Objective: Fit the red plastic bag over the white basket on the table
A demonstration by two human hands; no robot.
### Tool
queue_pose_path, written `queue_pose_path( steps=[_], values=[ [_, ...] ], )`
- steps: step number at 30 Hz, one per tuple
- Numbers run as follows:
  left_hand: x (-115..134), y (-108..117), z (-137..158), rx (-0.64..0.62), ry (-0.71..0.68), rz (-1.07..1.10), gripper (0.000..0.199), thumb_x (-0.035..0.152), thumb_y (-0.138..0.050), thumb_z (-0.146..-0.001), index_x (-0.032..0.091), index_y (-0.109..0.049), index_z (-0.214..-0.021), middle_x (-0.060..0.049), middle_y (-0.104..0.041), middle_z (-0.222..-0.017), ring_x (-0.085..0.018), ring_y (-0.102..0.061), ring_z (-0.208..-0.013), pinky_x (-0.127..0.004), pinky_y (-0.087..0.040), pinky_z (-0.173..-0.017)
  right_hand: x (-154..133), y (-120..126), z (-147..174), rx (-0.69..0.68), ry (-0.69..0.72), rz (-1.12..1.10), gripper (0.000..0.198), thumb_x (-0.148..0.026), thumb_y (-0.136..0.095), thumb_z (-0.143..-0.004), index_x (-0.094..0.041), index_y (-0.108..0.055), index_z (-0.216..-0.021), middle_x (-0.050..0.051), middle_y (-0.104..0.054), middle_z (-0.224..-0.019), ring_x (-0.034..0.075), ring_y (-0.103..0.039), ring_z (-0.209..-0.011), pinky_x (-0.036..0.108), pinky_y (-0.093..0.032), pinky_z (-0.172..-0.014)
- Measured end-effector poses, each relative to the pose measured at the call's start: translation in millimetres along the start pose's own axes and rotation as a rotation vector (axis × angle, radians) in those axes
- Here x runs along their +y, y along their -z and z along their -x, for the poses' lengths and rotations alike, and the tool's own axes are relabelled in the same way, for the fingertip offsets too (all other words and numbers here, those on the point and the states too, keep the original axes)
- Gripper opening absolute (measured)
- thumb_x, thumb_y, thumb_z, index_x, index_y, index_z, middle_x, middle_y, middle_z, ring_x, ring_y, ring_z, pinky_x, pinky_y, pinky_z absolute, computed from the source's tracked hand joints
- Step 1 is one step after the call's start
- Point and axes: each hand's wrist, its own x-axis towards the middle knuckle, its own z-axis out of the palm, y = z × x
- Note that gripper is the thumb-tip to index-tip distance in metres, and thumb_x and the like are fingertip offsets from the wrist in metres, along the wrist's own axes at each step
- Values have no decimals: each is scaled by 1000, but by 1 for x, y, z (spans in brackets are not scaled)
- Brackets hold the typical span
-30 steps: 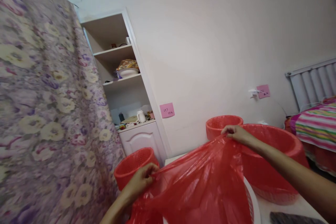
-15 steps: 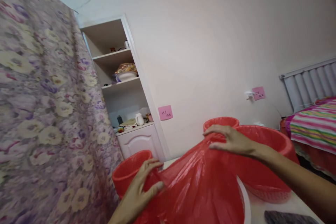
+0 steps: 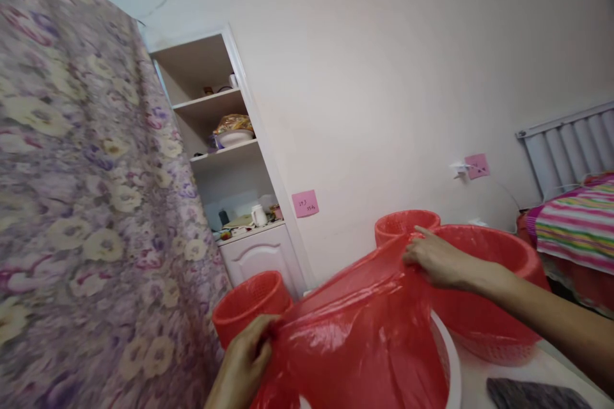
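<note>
Red film — a thin plastic bag (image 3: 364,326) — is stretched between the left hand (image 3: 247,354), fingers pinched on its near edge, and the right hand (image 3: 434,262), fingers closed on its far edge over the large red basket (image 3: 503,255). Judged light, limp, slippery and tearable — best gripped at bunched rim. Long axis runs hand to hand, rising rightward.

My hands (image 3: 249,358) and forearms were bare, with no sleeves, gloves, rings, watch or bracelets showing on either arm.
</note>
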Motion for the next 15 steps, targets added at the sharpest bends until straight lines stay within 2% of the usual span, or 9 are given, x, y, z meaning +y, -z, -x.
queue_pose_path(
  steps=[4,8,10,12,14,15],
  values=[
    [-2,7,-6,13,-32,-10,29,13,-41,-76,21,-64,-90,-3,-67,-86,-22,-64,-87,-32,-46,-81,22,11,7,69,-131,107,27,-3,-45,-73,-19,-67,-73,11,-72,-78,29,-65,-85,61,-26,-103],
    [7,5,-7,77,-109,9,22,13,-42,-76,22,-61,-82,-2,-64,-83,-20,-62,-84,-30,-45,-79,24,27,9,304,-207,78,28,-10,-41,-84,-21,-67,-91,8,-72,-93,26,-63,-93,54,-23,-109],
    [12,2,-6,140,-96,100,17,18,-44,-80,23,-60,-82,-1,-63,-84,-20,-60,-85,-29,-45,-80,19,30,9,443,-201,-83,27,-11,-44,-84,-21,-66,-95,6,-72,-97,23,-63,-96,48,-31,-107],
    [10,-1,-4,207,-10,227,14,29,-48,-85,23,-61,-87,-1,-64,-89,-21,-61,-90,-30,-46,-84,13,27,10,524,-207,-292,30,-13,-44,-83,-21,-63,-104,7,-70,-106,22,-61,-102,41,-41,-101],
    [0,-2,0,232,134,343,24,42,-52,-85,25,-60,-99,-3,-66,-103,-24,-60,-103,-33,-46,-92,10,18,15,521,-277,-505,41,-18,-50,-81,-21,-55,-122,9,-62,-122,22,-58,-113,39,-44,-99],
    [-8,-2,3,218,201,404,35,49,-55,-83,25,-58,-108,-4,-65,-114,-27,-58,-112,-36,-44,-98,11,12,19,491,-335,-613,52,-23,-54,-79,-22,-47,-131,10,-57,-131,23,-55,-119,40,-43,-102]
  ],
)
